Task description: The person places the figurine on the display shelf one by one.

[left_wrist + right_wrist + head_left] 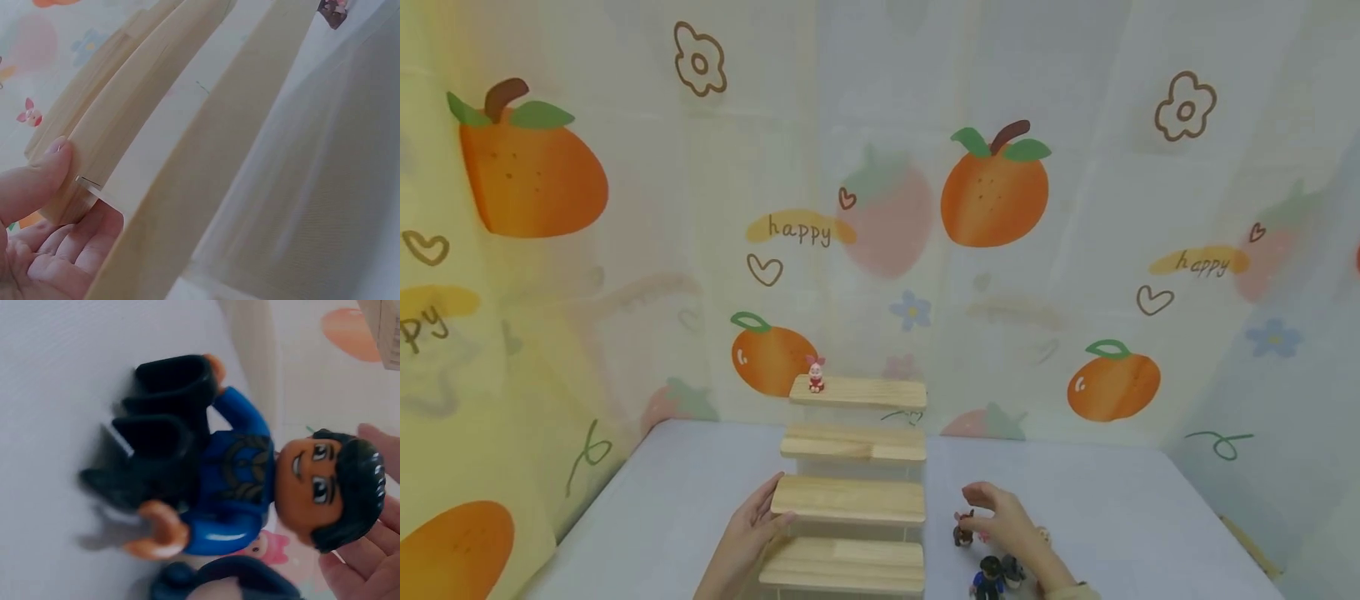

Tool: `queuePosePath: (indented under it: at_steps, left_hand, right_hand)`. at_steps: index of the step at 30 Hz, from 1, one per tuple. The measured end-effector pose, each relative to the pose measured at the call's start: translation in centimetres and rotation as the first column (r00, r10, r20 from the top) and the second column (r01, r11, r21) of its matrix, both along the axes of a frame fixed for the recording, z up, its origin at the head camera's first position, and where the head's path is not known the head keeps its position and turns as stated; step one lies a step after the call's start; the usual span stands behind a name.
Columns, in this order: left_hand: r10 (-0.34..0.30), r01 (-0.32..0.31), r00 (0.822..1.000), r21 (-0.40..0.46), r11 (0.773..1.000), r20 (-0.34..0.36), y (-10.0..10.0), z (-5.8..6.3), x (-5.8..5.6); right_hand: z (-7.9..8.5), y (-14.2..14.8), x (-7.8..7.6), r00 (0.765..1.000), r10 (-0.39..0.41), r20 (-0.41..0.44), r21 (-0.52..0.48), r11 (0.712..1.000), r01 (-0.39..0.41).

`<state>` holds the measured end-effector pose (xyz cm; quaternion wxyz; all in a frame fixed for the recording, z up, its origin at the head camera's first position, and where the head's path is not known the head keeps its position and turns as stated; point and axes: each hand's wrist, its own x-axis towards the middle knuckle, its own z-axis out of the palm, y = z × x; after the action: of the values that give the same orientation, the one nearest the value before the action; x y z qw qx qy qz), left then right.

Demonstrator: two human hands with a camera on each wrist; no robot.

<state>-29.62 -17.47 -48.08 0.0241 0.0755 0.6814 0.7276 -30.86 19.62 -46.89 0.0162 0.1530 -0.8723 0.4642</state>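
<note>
A stepped wooden display shelf (848, 498) with several pale boards stands in front of me. My left hand (747, 527) grips the left end of one board; the left wrist view has the thumb (47, 172) on top and the fingers curled beneath. To the right of the shelf, my right hand (1006, 527) hovers among small toy figures with fingers spread and loosely bent. Its thumb and fingertips are right by a small brown figure (962, 532). Close to the right wrist camera is a toy man (234, 465) with black hair and a blue top.
On the top board, at its left end, sits a small pink-eared pig figure (816, 379). A dark grey figure (1013, 570) is beside the toy man on the white tabletop (1097, 508). Fruit-printed cloth (880, 100) hangs behind and at both sides.
</note>
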Motion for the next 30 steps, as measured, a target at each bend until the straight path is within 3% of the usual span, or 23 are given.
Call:
queuePosePath:
  at_steps: [5,9,16,30]
  left_hand:
    - [-0.032,0.031,0.999,-0.023,0.999,-0.032,0.03,-0.15,-0.23]
    - [-0.033,0.031,0.996,-0.029,0.999,-0.080,-0.01,0.05,-0.46]
    - [-0.033,0.032,0.996,-0.004,0.999,-0.085,0.19,-0.05,-0.59]
    - [-0.003,0.002,0.997,-0.014,1.000,-0.074,-0.12,0.18,-0.08]
  right_hand:
    - [0.15,0.67,0.47,0.993,0.094,0.075,0.037,0.995,-0.097]
    - [-0.01,0.77,0.50,0.989,0.128,0.068,0.052,0.990,-0.132]
    - [-0.27,0.81,0.13,0.998,0.066,0.017,0.090,0.994,-0.067]
    - [-0.50,0.31,-0.23,0.997,0.081,0.003,0.093,0.992,-0.081]
